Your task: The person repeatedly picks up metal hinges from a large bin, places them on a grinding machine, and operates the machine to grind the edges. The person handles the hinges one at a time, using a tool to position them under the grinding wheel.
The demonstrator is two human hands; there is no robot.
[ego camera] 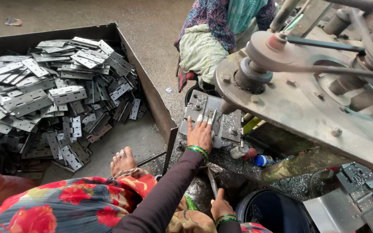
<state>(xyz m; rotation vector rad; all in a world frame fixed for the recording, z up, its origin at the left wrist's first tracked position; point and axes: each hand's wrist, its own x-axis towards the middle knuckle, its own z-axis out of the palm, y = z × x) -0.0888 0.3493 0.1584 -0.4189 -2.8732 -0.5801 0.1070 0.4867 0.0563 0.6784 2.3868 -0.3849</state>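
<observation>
A worker's left hand (200,133) presses flat, fingers spread, on a metal hinge plate (207,117) on the press bed (231,129), while the right hand (220,208) grips a lever handle (212,183) below, beside a bin (152,92) heaped with hinges (57,95).

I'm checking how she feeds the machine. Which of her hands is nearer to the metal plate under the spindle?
The left hand: it lies flat on the metal plate, fingers pointing toward the spindle. The right hand is lower down near her lap, well apart from the plate.
</observation>
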